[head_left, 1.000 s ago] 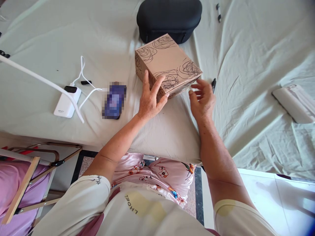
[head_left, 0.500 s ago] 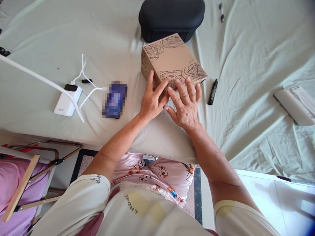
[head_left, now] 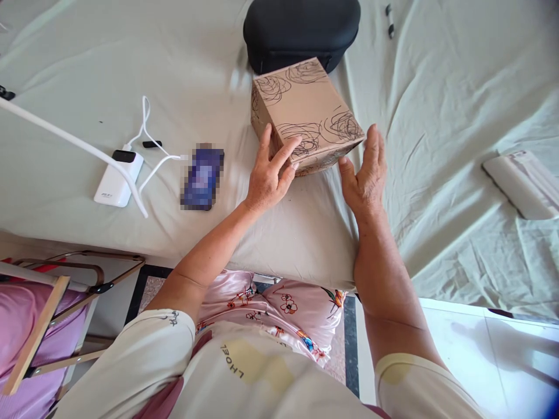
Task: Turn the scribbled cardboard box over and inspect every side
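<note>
A brown cardboard box point(head_left: 309, 107) with black scribbled loops drawn on its top and sides sits on the cloth-covered table. My left hand point(head_left: 267, 174) rests against its front left corner, fingers spread, with one fingertip on the top and another along the left side. My right hand point(head_left: 365, 174) is beside the box's front right corner, its thumb at the front and its fingers stretched forward; whether it touches the cardboard I cannot tell. A black marker seen earlier at this spot is hidden by the right hand.
A black hard case point(head_left: 301, 32) stands directly behind the box. To the left lie a phone point(head_left: 203, 177), a white power bank point(head_left: 117, 183) with a cable and a small black cap point(head_left: 152, 144). Rightward are a pen point(head_left: 389, 22) and a pale flat pack point(head_left: 524, 183).
My right hand has moved right, from over the box's front edge to its right side, and has turned sideways. My left hand stays at the left corner. The marker has become covered.
</note>
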`<state>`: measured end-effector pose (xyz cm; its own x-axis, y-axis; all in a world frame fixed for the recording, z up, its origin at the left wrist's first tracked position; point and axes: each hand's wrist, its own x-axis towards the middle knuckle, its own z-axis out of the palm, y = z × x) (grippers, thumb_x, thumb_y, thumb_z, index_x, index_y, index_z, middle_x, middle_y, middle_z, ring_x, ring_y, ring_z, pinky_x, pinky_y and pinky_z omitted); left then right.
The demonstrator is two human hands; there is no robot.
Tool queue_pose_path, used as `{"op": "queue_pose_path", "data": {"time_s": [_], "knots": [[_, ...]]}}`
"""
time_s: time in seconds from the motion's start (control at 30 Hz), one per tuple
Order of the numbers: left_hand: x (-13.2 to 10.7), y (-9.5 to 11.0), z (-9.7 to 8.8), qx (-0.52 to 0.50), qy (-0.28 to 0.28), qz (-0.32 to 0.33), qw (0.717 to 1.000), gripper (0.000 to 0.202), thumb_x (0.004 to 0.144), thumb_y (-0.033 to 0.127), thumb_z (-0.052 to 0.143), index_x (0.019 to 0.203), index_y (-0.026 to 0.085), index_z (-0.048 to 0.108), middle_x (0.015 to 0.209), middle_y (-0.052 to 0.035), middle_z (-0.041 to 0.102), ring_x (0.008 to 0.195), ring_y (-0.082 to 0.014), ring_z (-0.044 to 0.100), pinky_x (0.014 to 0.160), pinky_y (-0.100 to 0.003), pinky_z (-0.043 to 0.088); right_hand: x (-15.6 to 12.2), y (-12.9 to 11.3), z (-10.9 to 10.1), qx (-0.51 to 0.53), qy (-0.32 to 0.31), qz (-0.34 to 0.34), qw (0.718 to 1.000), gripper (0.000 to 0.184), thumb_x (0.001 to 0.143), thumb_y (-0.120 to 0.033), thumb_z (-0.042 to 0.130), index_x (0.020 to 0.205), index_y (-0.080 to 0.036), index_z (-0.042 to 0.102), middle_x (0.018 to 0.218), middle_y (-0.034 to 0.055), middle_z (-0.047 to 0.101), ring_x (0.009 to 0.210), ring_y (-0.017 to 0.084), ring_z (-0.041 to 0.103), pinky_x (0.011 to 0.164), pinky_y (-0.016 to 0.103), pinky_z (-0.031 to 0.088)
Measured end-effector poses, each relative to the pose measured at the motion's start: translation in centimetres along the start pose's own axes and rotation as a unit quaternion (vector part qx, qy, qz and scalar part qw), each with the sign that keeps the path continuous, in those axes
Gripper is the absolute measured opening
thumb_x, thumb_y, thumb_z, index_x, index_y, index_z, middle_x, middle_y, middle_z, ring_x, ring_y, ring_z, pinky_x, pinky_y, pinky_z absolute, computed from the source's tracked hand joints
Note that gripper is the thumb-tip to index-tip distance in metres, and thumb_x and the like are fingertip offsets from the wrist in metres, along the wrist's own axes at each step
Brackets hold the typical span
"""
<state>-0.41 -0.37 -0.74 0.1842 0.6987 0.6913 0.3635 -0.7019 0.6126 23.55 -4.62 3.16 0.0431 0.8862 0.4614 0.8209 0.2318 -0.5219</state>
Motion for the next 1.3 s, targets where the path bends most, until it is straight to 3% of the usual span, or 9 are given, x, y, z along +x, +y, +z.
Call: {"op": "queue_pose_path", "data": {"time_s": [0.1, 0.23, 0.33, 0.43, 0.6, 0.83, 0.97, 1.17, 1.3], "knots": [[0.1, 0.1, -0.1, 0.016, 0.018, -0.011, 1.0, 0.053, 0.108, 0.063, 0.029, 0.149, 0.042, 0.054, 0.182, 0.0059, 0.013, 0.167, -0.0299, 0.029, 0.14, -0.052, 0.026, 0.0, -0.1, 0.6, 0.052, -0.025, 0.003, 0.998, 0.08, 0.099, -0.077, 0.039, 0.165, -0.032, 0.034, 0.147, 0.0118, 0.066, 0.128, 0.034, 0.069, 0.114, 0.058, 0.055], [0.2, -0.7, -1.0, 0.026, 0.013, -0.07, 0.997, 0.059, 0.107, 0.066, 0.022, 0.15, 0.04, 0.054, 0.175, -0.0007, 0.034, 0.164, -0.027, 0.036, 0.139, -0.051, 0.027, -0.3, -0.5, 1.3, 0.12, 0.008, -0.015, 0.993, 0.065, 0.097, -0.069, 0.056, 0.148, -0.028, 0.054, 0.127, 0.0106, 0.076, 0.101, 0.028, 0.078, 0.098, 0.05, 0.065], [0.6, -2.0, -2.1, 0.038, 0.035, -0.094, 0.994, 0.055, 0.109, 0.058, 0.024, 0.154, 0.041, 0.051, 0.173, 0.0009, 0.039, 0.169, -0.0253, 0.022, 0.142, -0.055, 0.018, -0.5, -1.0, 1.4, 0.153, -0.01, -0.02, 0.988, 0.057, 0.092, -0.067, 0.067, 0.131, -0.026, 0.063, 0.115, 0.0079, 0.078, 0.089, 0.024, 0.08, 0.086, 0.041, 0.067], [1.1, -2.9, -2.8, 0.044, 0.064, -0.092, 0.993, 0.048, 0.108, 0.048, 0.035, 0.15, 0.041, 0.056, 0.175, 0.0036, 0.036, 0.172, -0.0247, 0.002, 0.143, -0.058, 0.003, -1.0, -2.2, 1.4, 0.19, -0.074, -0.041, 0.978, 0.052, 0.089, -0.068, 0.071, 0.119, -0.025, 0.065, 0.102, 0.005, 0.08, 0.085, 0.021, 0.08, 0.08, 0.035, 0.066], [1.3, -1.9, -2.5, 0.103, 0.056, -0.073, 0.99, 0.046, 0.104, 0.045, 0.046, 0.147, 0.038, 0.06, 0.178, 0.0058, 0.031, 0.171, -0.0278, -0.013, 0.14, -0.063, -0.008, -1.8, -4.3, 1.7, 0.243, -0.152, -0.097, 0.953, 0.052, 0.096, -0.062, 0.066, 0.131, -0.023, 0.061, 0.108, 0.0069, 0.081, 0.082, 0.018, 0.079, 0.082, 0.032, 0.067], [1.2, 0.4, -2.7, 0.128, 0.032, -0.05, 0.99, 0.078, 0.092, 0.084, 0.05, 0.15, 0.032, 0.057, 0.178, -0.0063, 0.03, 0.17, -0.0402, -0.009, 0.134, -0.074, -0.005, -1.5, -4.2, 1.6, 0.207, -0.115, -0.118, 0.964, 0.041, 0.1, -0.055, 0.061, 0.123, -0.022, 0.069, 0.111, 0.0082, 0.08, 0.086, 0.017, 0.077, 0.082, 0.032, 0.067], [1.0, 0.9, -2.6, 0.113, 0.002, -0.05, 0.992, 0.094, 0.081, 0.089, 0.06, 0.154, 0.031, 0.05, 0.179, -0.0096, 0.028, 0.17, -0.0385, -0.012, 0.136, -0.071, -0.002, -1.5, -4.3, 1.7, 0.188, -0.105, -0.129, 0.968, 0.044, 0.1, -0.057, 0.06, 0.125, -0.023, 0.071, 0.113, 0.008, 0.08, 0.082, 0.017, 0.076, 0.078, 0.033, 0.067], [0.9, 1.2, -2.0, 0.116, 0.0, -0.025, 0.993, 0.079, 0.089, 0.083, 0.056, 0.149, 0.031, 0.055, 0.176, -0.0103, 0.034, 0.171, -0.0372, -0.001, 0.138, -0.066, 0.002, -1.8, -5.1, 1.4, 0.165, 0.015, -0.118, 0.979, 0.033, 0.104, -0.051, 0.055, 0.119, -0.027, 0.071, 0.105, 0.0062, 0.079, 0.075, 0.016, 0.073, 0.071, 0.033, 0.065], [1.1, 1.4, -1.9, 0.109, -0.008, 0.008, 0.994, 0.066, 0.097, 0.078, 0.047, 0.143, 0.033, 0.06, 0.171, -0.0075, 0.042, 0.171, -0.0347, 0.007, 0.139, -0.064, 0.007, -1.9, -4.9, 0.9, 0.143, 0.072, -0.125, 0.979, 0.044, 0.103, -0.054, 0.053, 0.138, -0.032, 0.064, 0.129, 0.0091, 0.073, 0.086, 0.019, 0.074, 0.072, 0.037, 0.065]]}}
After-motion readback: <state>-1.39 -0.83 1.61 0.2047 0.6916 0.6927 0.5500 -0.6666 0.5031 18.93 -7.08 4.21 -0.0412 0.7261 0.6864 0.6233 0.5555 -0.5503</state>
